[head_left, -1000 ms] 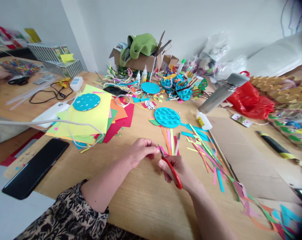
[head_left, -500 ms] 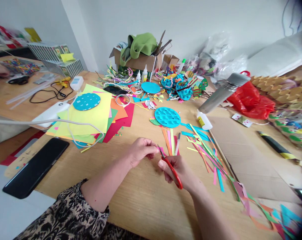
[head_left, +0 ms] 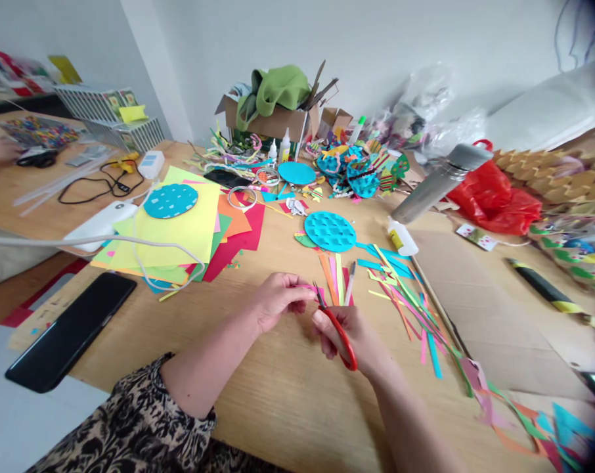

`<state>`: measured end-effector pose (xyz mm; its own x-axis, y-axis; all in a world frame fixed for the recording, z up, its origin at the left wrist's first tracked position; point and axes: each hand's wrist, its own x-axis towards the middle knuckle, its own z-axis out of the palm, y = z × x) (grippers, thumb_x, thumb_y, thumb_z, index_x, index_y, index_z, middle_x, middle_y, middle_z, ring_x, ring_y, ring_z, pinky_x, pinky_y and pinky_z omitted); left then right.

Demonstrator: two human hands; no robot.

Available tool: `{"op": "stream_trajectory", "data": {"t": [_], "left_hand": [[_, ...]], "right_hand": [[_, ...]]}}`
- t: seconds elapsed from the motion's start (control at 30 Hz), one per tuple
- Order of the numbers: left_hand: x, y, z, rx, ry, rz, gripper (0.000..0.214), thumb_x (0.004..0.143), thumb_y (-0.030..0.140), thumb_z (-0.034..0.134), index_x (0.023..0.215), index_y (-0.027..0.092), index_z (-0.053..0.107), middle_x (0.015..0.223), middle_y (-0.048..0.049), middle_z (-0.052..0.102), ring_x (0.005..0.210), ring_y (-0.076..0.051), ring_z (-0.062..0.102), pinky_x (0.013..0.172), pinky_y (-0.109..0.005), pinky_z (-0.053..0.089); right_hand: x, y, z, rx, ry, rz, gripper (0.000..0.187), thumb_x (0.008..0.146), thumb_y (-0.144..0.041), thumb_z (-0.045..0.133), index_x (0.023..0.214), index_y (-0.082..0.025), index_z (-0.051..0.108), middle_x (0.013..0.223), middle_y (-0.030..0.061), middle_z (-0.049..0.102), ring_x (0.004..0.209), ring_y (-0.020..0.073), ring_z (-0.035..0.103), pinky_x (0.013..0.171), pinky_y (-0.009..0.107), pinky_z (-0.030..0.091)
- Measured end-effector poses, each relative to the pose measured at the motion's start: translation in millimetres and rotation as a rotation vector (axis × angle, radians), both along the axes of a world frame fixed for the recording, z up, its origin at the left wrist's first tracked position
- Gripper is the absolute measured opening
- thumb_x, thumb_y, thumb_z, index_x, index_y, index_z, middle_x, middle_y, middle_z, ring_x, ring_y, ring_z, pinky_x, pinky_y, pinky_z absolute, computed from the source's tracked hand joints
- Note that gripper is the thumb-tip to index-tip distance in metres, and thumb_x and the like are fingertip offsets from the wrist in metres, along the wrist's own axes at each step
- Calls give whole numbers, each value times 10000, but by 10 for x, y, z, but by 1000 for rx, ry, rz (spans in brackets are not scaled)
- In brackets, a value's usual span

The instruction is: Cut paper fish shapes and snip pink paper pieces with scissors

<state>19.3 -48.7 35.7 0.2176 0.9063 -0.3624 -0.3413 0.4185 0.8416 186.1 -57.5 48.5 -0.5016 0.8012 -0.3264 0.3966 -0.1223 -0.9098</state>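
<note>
The right hand (head_left: 362, 336) is curled closed around slim scissors with red plastic handles and dark metal blades (head_left: 341, 332), held above the wooden bench (head_left: 272, 387). Their long axis slants, tips pointing away from the person and leftward, handle loops toward the right forearm. The left hand (head_left: 281, 299), thumb and fingers pinched together, grips a small bright-pink paper piece (head_left: 308, 287) beside the blade tips.
</note>
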Motion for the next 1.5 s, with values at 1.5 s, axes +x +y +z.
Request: {"op": "stream_trajectory", "data": {"t": [1.5], "left_hand": [[-58,38,13,-95,-79,-8,204,625,317,704,678,127,651,522,22,535,454,-70,442,442,-212,285]], "right_hand": [[34,9,-12,-41,13,-11,606,740,-747,558,555,-169,551,387,8,535,342,91,461,382,213,367]]}}
